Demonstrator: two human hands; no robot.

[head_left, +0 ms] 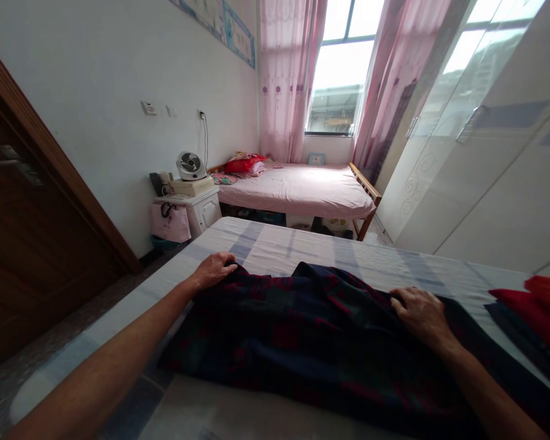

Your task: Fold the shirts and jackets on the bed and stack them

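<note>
A dark plaid garment (pixel 293 336) in navy, green and red lies spread across the bed in front of me, with a raised fold near its middle. At its far left corner, my left hand (pixel 214 270) has its fingers curled over the cloth and gripping it. My right hand (pixel 419 313) is farther right on the far edge, its fingers closed on the fabric. The exact kind of garment cannot be made out.
The garment lies on a bed with a blue-and-white checked sheet (pixel 275 244). Folded red and orange clothes (pixel 538 308) are stacked at the right. Beyond stand a second bed with a pink sheet (pixel 297 189), a white nightstand (pixel 206 211) with a fan (pixel 191 165), and a white wardrobe (pixel 476 189).
</note>
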